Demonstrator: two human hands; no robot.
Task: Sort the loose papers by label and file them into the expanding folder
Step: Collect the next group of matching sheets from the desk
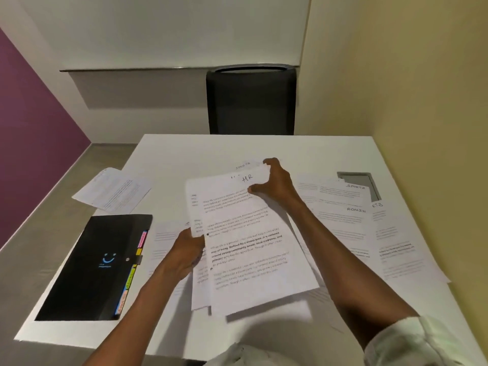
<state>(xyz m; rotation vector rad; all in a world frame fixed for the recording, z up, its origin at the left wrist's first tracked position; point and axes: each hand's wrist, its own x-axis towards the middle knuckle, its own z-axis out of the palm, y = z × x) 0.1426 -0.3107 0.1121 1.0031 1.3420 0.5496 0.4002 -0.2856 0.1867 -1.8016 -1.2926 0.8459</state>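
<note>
White sheets of the HR-labelled stack (245, 241) are lying mid-table as I am pinching its near-left edge with my left hand (188, 250), beside the black expanding folder (95, 268). Farther out, my right hand (274, 180) is gripping the stack's top edge, thumb on the page, while loose papers (351, 215) are lying spread to the right.

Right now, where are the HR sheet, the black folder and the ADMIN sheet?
HR sheet (253, 233): head view, middle of the top page of the held stack.
Black folder (89, 265): head view, front cover left of the smiley.
ADMIN sheet (343, 215): head view, upper part under the handwritten label.
</note>
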